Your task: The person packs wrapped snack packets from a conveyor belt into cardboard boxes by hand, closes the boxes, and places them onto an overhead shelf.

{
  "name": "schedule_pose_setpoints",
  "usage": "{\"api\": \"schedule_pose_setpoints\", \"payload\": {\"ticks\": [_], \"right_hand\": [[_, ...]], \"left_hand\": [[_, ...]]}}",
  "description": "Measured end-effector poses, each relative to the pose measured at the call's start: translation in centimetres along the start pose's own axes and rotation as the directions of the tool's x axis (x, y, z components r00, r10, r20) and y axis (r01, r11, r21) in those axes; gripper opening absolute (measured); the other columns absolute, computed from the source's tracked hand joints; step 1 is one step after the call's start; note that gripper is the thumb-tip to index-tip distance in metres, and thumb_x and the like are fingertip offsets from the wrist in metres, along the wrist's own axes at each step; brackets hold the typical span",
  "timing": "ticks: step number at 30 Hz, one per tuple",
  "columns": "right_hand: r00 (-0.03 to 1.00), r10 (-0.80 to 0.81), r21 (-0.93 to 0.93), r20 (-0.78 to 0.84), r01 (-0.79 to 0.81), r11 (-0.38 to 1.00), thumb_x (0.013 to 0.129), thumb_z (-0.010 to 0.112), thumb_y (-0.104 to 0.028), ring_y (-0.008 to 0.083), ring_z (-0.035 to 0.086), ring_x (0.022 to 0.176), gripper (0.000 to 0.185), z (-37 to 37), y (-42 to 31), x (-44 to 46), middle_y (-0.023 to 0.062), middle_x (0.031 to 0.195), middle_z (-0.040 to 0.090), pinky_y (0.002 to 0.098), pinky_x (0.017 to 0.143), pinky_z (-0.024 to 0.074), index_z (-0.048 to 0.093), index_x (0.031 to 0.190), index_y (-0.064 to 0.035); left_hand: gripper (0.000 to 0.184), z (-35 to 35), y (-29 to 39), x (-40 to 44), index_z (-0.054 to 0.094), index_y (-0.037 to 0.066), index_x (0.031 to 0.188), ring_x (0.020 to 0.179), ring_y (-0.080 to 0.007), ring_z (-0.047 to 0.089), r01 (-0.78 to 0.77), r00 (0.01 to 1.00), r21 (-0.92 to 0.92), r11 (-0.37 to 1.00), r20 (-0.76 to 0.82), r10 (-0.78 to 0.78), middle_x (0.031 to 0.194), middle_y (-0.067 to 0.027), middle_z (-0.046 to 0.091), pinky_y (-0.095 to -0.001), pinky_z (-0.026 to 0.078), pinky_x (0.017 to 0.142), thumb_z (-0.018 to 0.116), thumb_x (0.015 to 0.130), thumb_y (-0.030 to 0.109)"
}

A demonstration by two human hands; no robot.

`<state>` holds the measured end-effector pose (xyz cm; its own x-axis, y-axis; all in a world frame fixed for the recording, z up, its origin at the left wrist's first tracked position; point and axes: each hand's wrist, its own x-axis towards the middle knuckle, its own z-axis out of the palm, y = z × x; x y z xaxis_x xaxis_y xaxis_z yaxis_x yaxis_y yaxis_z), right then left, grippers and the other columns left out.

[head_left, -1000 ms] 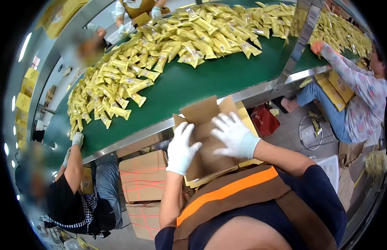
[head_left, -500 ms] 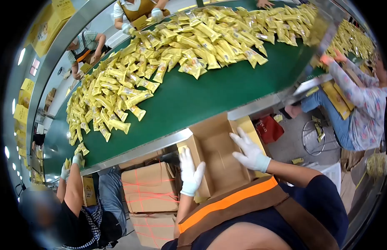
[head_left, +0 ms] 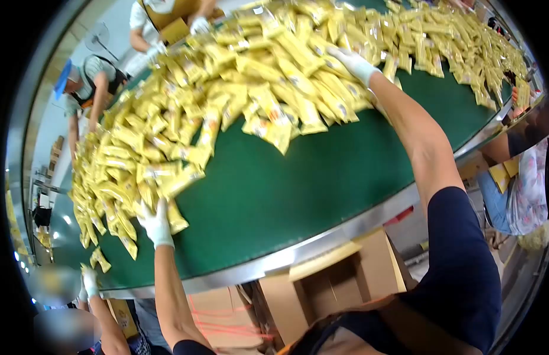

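A heap of yellow wrapped packets (head_left: pixel 250 71) lies across the green conveyor belt (head_left: pixel 274 195). My left hand (head_left: pixel 156 226), in a white glove, touches packets at the heap's near left edge with its fingers apart. Far out to the right, my right hand (head_left: pixel 355 64), also gloved, lies against the packets with its fingers stretched out. Its fingertips partly blend into the heap. Below the belt's metal edge, an open cardboard box (head_left: pixel 381 260) stands in front of my body, its inside visible and its flaps spread.
Cardboard bundles with red string (head_left: pixel 221 319) stand left of the box. A co-worker's gloved hand (head_left: pixel 90 283) is at the belt's left end. Other people work across the belt, and a person in a floral sleeve (head_left: pixel 528 192) sits at right. The belt's metal rim (head_left: pixel 286 255) runs before me.
Both my hands have left the cardboard box and reached over the belt to the packets, left hand to the left, right hand to the far right. My view has shifted too.
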<state>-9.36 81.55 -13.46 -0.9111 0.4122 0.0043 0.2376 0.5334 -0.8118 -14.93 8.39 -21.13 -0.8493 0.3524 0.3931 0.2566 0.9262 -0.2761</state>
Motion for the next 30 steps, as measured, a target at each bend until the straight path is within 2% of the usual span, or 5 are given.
{"api": "schedule_pose_setpoints", "payload": {"ticks": [7, 11, 18, 25, 30], "right_hand": [[0.888, -0.256, -0.245, 0.382, 0.364, 0.899, 0.077, 0.055, -0.077, 0.0351, 0.049, 0.129, 0.091, 6.0, -9.6, -10.0, 0.0205, 0.139, 0.051, 0.0405, 0.109, 0.0367, 0.049, 0.144, -0.0154], [0.862, -0.313, -0.378, 0.398, 0.465, 0.801, 0.077, 0.058, -0.073, 0.0367, 0.056, 0.116, 0.078, 9.5, -12.3, -12.9, 0.0176, 0.122, 0.060, 0.0426, 0.099, 0.0437, 0.061, 0.127, -0.0134], [0.848, -0.303, -0.540, 0.435, 0.515, 0.666, 0.077, 0.062, -0.067, 0.0349, 0.058, 0.112, 0.071, 3.8, -9.8, -18.4, 0.0140, 0.118, 0.061, 0.0411, 0.094, 0.0464, 0.062, 0.122, -0.0127], [0.915, -0.322, -0.604, 0.243, 0.403, 0.688, 0.083, 0.060, -0.062, 0.0345, 0.048, 0.130, 0.076, 0.0, -4.2, -22.0, 0.0158, 0.148, 0.043, 0.0424, 0.105, 0.0412, 0.048, 0.140, -0.0129], [0.852, -0.498, -0.708, 0.160, 0.451, 0.544, 0.082, 0.066, -0.055, 0.0341, 0.039, 0.137, 0.074, 1.8, -5.1, -24.4, 0.0164, 0.150, 0.039, 0.0508, 0.111, 0.0295, 0.047, 0.140, -0.0132]], "left_hand": [[0.064, -9.7, 16.1, 3.0, 0.060, 0.010, 0.133, 0.130, -0.0393, 0.046, 0.231, 0.968, -0.836, 0.498, 0.250, -0.028, 0.146, -0.0314, 0.032, -0.0393, 0.036, 0.110, 0.077, 0.076, 0.034], [0.070, -12.5, 22.9, 1.9, 0.055, 0.005, 0.135, 0.128, -0.0368, 0.049, 0.253, 0.966, -0.782, 0.570, 0.171, -0.195, 0.147, -0.0247, 0.036, -0.0366, 0.041, 0.106, 0.078, 0.077, 0.036], [0.042, -16.5, 16.8, -4.0, 0.065, 0.012, 0.125, 0.116, -0.0373, 0.057, 0.067, 0.957, -0.643, 0.763, 0.259, 0.134, 0.133, -0.0210, 0.051, -0.0376, 0.046, 0.099, 0.065, 0.083, 0.010], [0.070, -20.7, 19.3, -5.1, 0.038, 0.014, 0.151, 0.116, -0.0335, 0.058, -0.012, 1.000, -0.908, 0.420, -0.008, 0.011, 0.134, -0.0234, 0.051, -0.0363, 0.045, 0.100, 0.054, 0.085, -0.004], [0.077, -23.3, 27.6, 2.3, 0.039, 0.013, 0.148, 0.128, -0.0354, 0.049, -0.547, 0.760, -0.586, 0.598, -0.049, 0.648, 0.130, -0.0143, 0.059, -0.0424, 0.038, 0.107, 0.064, 0.076, 0.000]]}}
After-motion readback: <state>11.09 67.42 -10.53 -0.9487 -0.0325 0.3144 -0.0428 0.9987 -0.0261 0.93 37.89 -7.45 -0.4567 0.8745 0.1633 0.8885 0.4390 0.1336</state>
